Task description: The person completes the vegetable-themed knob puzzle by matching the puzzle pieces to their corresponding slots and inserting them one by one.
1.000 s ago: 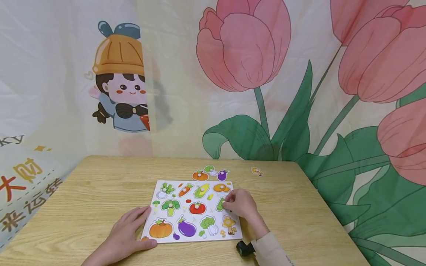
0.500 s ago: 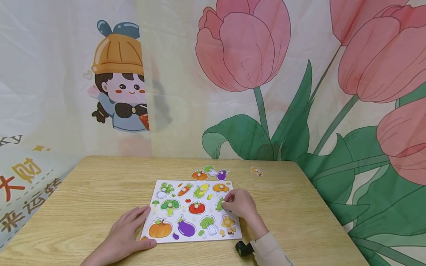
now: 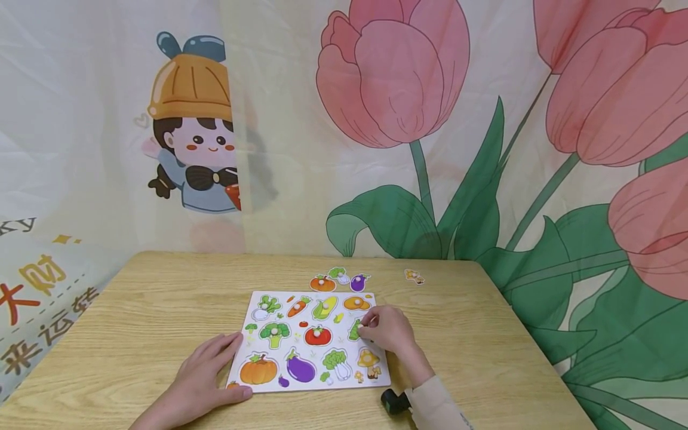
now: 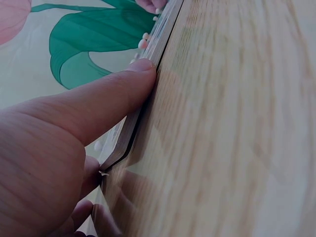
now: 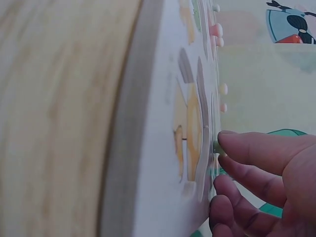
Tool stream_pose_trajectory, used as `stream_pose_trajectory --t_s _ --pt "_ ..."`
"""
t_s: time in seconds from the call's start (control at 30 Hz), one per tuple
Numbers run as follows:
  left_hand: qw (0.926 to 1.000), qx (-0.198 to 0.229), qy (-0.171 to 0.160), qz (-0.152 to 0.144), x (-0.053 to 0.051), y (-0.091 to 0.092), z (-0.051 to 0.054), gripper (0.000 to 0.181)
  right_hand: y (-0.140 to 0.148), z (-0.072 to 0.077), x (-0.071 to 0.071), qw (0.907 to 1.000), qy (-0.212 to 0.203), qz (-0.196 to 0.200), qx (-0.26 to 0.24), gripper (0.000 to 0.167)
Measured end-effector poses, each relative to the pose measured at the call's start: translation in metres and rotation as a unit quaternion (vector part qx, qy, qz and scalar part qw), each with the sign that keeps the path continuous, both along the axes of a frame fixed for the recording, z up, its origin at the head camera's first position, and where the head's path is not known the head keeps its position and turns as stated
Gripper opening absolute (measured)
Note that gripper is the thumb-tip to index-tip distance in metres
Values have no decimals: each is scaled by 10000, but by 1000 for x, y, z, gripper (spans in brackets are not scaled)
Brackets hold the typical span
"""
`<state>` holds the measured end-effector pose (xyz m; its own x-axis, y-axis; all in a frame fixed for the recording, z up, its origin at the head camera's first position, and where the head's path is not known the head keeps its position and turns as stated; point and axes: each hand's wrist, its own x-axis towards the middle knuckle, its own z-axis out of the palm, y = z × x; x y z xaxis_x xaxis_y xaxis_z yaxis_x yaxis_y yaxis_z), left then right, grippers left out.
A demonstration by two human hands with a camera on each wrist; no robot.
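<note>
The right hand (image 3: 391, 328) pinches the probably light, stiff green piece (image 3: 353, 331) by its knob (image 5: 216, 147), seemingly its surest hold, the left hand (image 3: 203, 373) uncurled against the board (image 3: 338, 332).

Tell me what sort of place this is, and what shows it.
Probably an indoor play or activity corner: a wood-grain table stands before a tulip-printed backdrop, and a vegetable peg puzzle board lies on it. The exact kind of room can't be told.

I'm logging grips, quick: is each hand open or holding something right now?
Left hand: open, resting against the board.
Right hand: closed, pinching the green piece by its knob.
</note>
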<state>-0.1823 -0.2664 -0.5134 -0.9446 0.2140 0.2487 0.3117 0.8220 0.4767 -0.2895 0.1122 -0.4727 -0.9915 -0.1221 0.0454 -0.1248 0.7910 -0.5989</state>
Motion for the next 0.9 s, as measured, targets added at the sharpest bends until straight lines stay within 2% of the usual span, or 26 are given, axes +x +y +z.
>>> stream_pose_trajectory --t_s 0.37,0.5,0.7,0.9 --pt "10000 15 -23 -24 -1 0 1 107 8 12 -1 9989 -362 297 -38 18" --pt "10000 -15 -59 -33 0 1 4 107 11 20 -4 9986 -308 416 -51 19" --pt "10000 0 -57 -10 -2 0 1 108 4 30 -21 9971 -133 712 -245 19" --pt "9998 70 -157 22 -2 -2 0 109 -9 31 -42 9944 45 961 -443 19"
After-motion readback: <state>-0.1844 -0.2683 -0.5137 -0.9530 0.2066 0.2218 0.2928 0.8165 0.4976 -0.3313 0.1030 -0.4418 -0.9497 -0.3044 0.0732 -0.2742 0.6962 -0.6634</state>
